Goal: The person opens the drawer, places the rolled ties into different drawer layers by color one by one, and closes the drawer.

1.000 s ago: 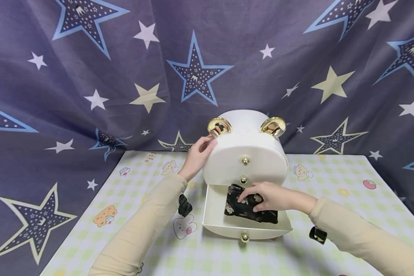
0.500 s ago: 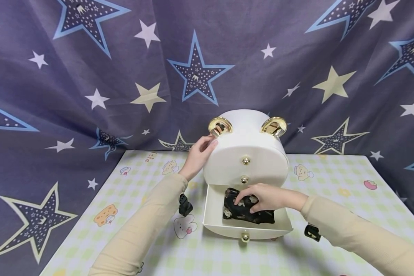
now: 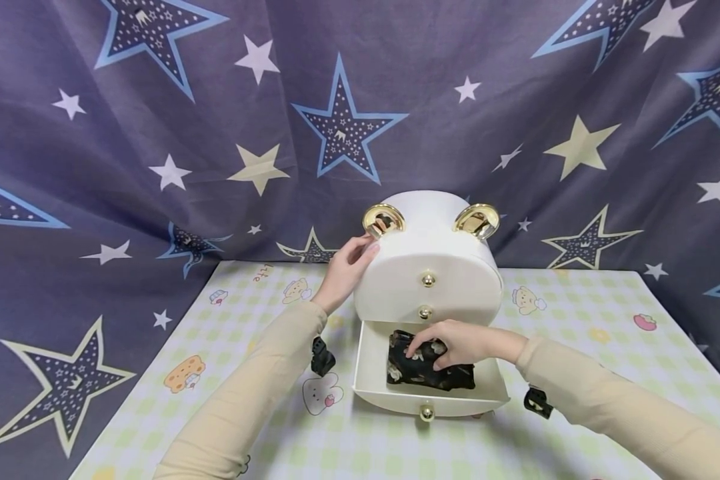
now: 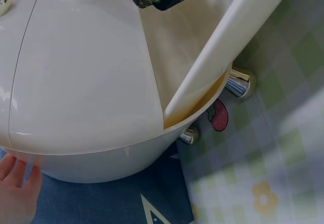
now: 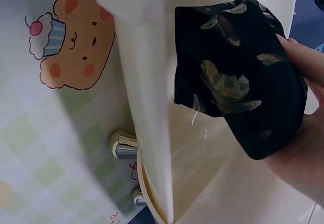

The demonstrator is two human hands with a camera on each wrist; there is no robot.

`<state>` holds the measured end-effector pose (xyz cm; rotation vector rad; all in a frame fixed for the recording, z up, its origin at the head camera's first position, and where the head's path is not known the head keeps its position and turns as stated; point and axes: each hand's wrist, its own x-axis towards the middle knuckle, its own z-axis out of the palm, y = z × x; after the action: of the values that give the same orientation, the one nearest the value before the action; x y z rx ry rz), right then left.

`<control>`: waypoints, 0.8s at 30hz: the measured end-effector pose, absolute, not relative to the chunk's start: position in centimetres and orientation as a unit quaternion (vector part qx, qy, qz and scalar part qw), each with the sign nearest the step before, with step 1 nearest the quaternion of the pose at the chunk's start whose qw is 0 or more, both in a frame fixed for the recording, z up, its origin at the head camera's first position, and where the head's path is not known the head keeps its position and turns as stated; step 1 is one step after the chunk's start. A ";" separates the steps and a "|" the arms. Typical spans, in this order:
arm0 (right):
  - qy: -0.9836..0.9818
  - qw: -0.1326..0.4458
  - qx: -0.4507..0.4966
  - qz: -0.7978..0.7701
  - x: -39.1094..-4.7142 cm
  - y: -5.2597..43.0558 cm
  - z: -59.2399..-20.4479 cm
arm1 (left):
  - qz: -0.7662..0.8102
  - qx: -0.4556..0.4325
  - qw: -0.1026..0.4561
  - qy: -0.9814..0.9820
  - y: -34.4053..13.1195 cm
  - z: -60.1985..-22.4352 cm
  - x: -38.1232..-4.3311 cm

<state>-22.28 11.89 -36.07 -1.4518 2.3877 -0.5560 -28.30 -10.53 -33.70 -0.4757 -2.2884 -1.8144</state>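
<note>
A white cabinet (image 3: 430, 243) with gold round ears stands on the table, its bottom drawer (image 3: 373, 357) pulled out. My left hand (image 3: 343, 272) rests against the cabinet's left side just below the gold ear, fingers lightly bent; in the left wrist view the fingertips (image 4: 19, 172) touch the side wall. Inside the drawer, my right hand (image 3: 461, 343) grips a folded black cloth with a pale floral print (image 3: 423, 377), thumb and fingers over its right and top parts. In the right wrist view the cloth (image 5: 228, 62) fills the hand, its folded edge tilted over the drawer floor.
Two more gold knobs (image 3: 428, 281) sit on the cabinet's closed upper front. The drawer's own knob (image 3: 427, 413) faces me. A checked tablecloth (image 3: 576, 373) with cartoon prints covers the table, and a star-patterned curtain (image 3: 420, 80) hangs close behind the cabinet.
My right hand has moved slightly left and lower into the drawer, the cloth with it. The left hand stays in place on the cabinet's side.
</note>
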 end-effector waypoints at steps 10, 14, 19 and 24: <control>0.829 0.161 -0.498 -0.198 -22.7 12.0 -36.7 | -0.613 -0.154 0.074 -0.771 -10.4 -32.7 -27.5; 0.827 0.162 -0.499 -0.203 -22.8 12.0 -36.9 | -0.611 -0.155 0.084 -0.772 -10.4 -33.3 -28.0; 0.824 0.159 -0.502 -0.207 -22.8 12.0 -36.9 | -0.610 -0.153 0.090 -0.772 -10.4 -33.7 -28.4; 0.833 0.146 -0.496 -0.200 -22.7 12.2 -36.8 | -0.611 -0.155 0.091 -0.771 -10.4 -33.7 -28.4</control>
<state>-22.70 12.16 -36.79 -1.4277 2.3981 -0.5749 -28.35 -10.43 -33.67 -0.4610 -2.2904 -1.8174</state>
